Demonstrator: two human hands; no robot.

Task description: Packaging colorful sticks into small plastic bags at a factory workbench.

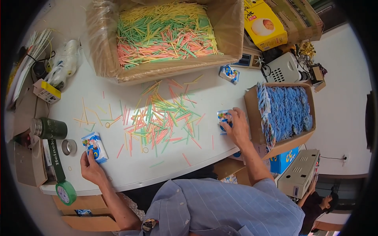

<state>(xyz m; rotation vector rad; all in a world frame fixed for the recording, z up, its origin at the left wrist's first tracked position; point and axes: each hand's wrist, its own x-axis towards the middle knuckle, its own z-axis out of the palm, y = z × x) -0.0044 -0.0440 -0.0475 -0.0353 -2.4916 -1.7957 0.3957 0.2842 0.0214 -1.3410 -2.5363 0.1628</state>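
My left hand (pixel 91 168) is closed on the lower edge of a small blue-and-white packet (pixel 97 148), thumb on top, at the left of the white table. Over to the right, my right hand (pixel 239 129) grips a similar packet (pixel 224 117) by its right side; some of its fingertips are hard to make out. Between my hands lies a loose pile of thin pink, green and yellow sticks (pixel 161 122). Two thin rings (pixel 145 150) lie among the scattered sticks.
A large lined carton (pixel 169 70) full of coloured sticks stands at the back. On the right is a carton (pixel 289 144) packed with blue packets. Another packet (pixel 229 74) lies near the scale (pixel 250 58). A dark flask (pixel 54 128), metal ring (pixel 69 147) and green tape roll (pixel 65 192) line the left.
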